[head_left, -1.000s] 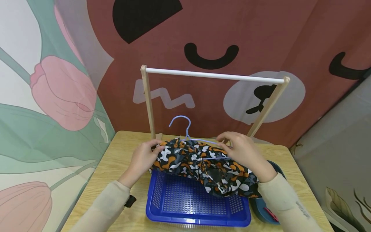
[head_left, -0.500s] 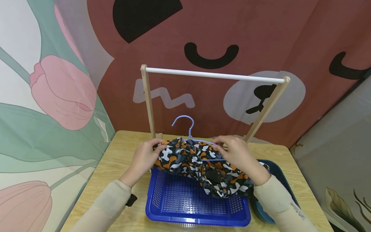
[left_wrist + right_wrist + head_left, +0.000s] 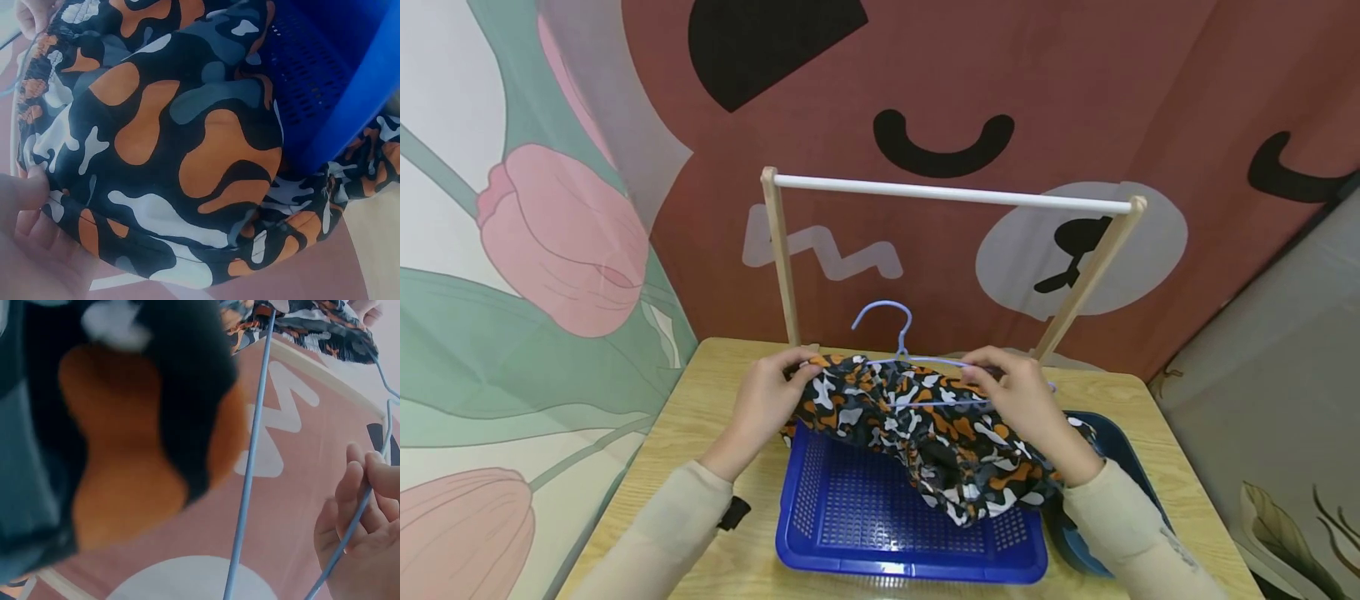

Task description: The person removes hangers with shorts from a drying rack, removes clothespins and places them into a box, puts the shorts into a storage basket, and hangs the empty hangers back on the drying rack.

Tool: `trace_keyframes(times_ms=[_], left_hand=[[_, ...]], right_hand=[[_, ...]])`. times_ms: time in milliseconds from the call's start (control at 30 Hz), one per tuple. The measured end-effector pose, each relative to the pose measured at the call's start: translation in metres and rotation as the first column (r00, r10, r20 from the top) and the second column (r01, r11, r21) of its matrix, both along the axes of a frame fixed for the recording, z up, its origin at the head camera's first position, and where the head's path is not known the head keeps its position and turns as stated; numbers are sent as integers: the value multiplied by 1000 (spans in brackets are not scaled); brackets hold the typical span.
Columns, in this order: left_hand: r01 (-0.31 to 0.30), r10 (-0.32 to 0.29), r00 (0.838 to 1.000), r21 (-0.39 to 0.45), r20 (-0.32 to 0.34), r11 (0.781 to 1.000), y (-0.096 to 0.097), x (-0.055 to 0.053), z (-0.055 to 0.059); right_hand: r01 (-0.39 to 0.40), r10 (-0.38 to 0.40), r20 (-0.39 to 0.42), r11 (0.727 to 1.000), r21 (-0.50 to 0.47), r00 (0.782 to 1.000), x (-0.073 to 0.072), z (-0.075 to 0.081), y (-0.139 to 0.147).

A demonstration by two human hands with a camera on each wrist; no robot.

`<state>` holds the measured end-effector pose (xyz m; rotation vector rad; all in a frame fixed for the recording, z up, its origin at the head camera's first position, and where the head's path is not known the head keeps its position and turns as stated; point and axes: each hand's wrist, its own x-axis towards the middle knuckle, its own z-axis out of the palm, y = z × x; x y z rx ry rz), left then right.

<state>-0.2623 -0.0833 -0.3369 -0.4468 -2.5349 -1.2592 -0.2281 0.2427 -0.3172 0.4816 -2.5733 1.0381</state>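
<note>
A light blue wire hanger [image 3: 910,320] stands hook-up above the basket, its left end hidden inside a camouflage-print garment [image 3: 850,417] in black, orange, white and grey. My left hand [image 3: 763,396] pinches the garment's upper left edge between thumb and fingers; the left wrist view shows this hand [image 3: 37,250] beside the gathered, elastic-looking edge. The hanger's right upper wire is gripped between the thumb and fingers of my right hand [image 3: 1015,392]. In the right wrist view, the hanger's lower bar [image 3: 248,469] runs bare beside that hand [image 3: 369,531]. The garment's right part droops below my right hand.
Below the garment sits a blue perforated basket [image 3: 910,570]. A dark teal tub [image 3: 1131,454] is partly hidden by my right forearm. Behind stands a wooden rack with a white rail [image 3: 951,193], on the wooden table [image 3: 715,383] against a printed cloth backdrop.
The hanger has shifted slightly right, and more of its lower bar shows. My left hand has moved a little left with the garment edge. My right hand went left, then back right.
</note>
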Motion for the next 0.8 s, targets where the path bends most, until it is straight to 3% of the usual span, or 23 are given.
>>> trace_keyframes(times_ms=[267, 533, 800], left_hand=[[-21, 20, 999, 6, 45, 1000, -13, 0, -8], [-34, 35, 995, -14, 88, 999, -26, 2, -30], [-34, 35, 991, -16, 131, 999, -28, 3, -41]], right_hand=[[72, -74, -37, 995, -62, 997, 7, -5, 19], [132, -135, -45, 989, -71, 990, 15, -6, 41], [174, -176, -181, 984, -27, 968, 19, -7, 55]])
